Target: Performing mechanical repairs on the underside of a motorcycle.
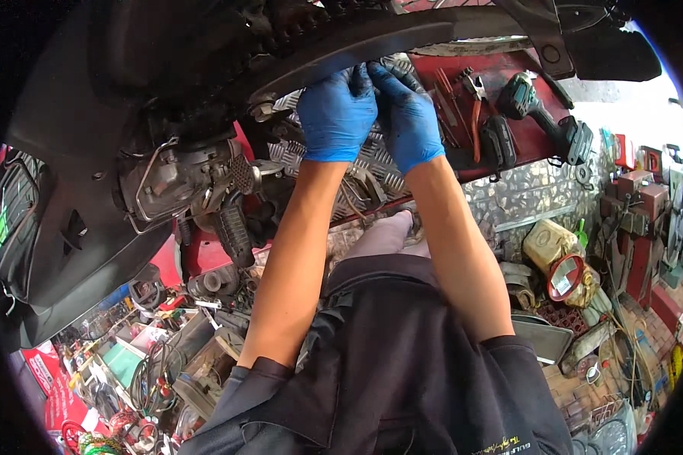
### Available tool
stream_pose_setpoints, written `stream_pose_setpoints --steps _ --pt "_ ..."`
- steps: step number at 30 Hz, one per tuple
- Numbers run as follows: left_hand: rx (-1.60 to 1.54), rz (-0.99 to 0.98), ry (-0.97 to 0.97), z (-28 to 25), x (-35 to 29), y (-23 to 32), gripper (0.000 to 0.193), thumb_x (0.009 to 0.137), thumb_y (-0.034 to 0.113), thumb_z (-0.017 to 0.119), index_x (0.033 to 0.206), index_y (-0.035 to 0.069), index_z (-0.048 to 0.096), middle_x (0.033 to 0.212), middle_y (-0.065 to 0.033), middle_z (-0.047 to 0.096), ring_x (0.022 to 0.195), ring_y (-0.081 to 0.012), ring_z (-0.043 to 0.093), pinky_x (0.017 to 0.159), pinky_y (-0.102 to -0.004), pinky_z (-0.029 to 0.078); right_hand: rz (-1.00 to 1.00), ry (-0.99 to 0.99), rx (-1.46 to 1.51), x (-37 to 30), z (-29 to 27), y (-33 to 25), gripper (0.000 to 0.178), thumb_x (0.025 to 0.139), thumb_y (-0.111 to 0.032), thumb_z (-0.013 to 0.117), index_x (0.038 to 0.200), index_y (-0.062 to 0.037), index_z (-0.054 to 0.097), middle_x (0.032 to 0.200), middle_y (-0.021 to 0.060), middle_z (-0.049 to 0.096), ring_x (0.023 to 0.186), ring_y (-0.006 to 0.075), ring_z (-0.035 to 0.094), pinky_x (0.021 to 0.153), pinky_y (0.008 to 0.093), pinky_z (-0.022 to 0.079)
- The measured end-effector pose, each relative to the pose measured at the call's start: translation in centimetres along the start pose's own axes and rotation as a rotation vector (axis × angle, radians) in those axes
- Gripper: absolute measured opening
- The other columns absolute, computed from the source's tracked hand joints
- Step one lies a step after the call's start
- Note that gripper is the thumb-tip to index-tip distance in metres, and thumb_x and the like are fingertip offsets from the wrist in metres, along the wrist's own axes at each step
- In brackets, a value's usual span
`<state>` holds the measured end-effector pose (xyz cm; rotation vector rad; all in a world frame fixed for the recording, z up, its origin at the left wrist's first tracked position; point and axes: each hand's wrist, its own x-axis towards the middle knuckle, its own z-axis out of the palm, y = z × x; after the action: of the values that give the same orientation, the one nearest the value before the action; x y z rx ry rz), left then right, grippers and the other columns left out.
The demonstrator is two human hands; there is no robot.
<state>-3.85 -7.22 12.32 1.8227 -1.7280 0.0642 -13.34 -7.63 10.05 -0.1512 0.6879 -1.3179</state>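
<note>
Both of my hands wear blue gloves with dark grease on the fingers. They meet side by side beneath a long curved black bar (372, 42) of a motorcycle. My left hand (337, 117) has its fingers curled in, the tips up against the bar's lower edge. Close by it, my right hand (408, 117) bends its fingers toward the same spot, thumb and forefinger drawn together. Whatever they grip is hidden behind the gloves. A bolt head (262, 110) sticks out left of my left hand. Below the hands lies a metal tread plate (391, 171).
On the red lift bench to the right lie pliers (476, 114), a spare battery pack (498, 142) and a cordless power tool (535, 106). The engine casing (171, 178) and a footpeg (234, 233) jut out at left. A yellowish jerrycan (550, 241) and cluttered parts cover the floor.
</note>
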Motion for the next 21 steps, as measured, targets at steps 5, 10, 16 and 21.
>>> stream_pose_setpoints --steps 5,10,16,21 --pt "0.125 0.102 0.061 0.1 0.1 0.3 0.021 0.082 0.022 0.061 0.096 0.008 0.068 0.077 -0.0121 0.068 0.058 -0.0327 0.061 0.050 -0.0389 0.047 -0.022 -0.017 -0.035 0.1 -0.7 -0.3 0.015 0.083 -0.007 0.066 0.097 -0.0017 0.064 0.086 0.0086 0.067 0.072 0.0139 0.062 0.066 0.0212 0.051" --pt "0.171 0.256 0.215 1.0 0.5 -0.5 0.016 0.079 0.023 0.062 0.091 0.012 0.065 0.069 -0.0101 0.064 0.051 -0.0324 0.058 0.047 -0.0398 0.046 -0.105 -0.032 -0.068 1.0 -1.2 0.5 0.019 0.083 -0.007 0.066 0.101 0.0002 0.064 0.090 0.0094 0.068 0.075 0.0142 0.063 0.069 0.0216 0.052" --pt "0.200 0.239 0.188 1.3 0.5 -0.6 0.015 0.080 0.023 0.061 0.089 0.012 0.065 0.069 -0.0105 0.064 0.050 -0.0329 0.057 0.047 -0.0401 0.046 -0.143 -0.064 -0.088 0.8 -1.0 0.4 0.022 0.084 -0.007 0.066 0.104 0.0024 0.065 0.093 0.0101 0.068 0.077 0.0140 0.063 0.071 0.0220 0.052" --pt "0.112 0.223 0.165 1.5 0.7 -1.0 0.015 0.081 0.023 0.060 0.088 0.012 0.066 0.069 -0.0110 0.064 0.051 -0.0336 0.058 0.046 -0.0404 0.046 -0.172 -0.083 -0.197 1.0 -0.9 -0.3 0.024 0.083 -0.007 0.066 0.105 0.0032 0.065 0.094 0.0106 0.068 0.079 0.0144 0.064 0.073 0.0226 0.053"
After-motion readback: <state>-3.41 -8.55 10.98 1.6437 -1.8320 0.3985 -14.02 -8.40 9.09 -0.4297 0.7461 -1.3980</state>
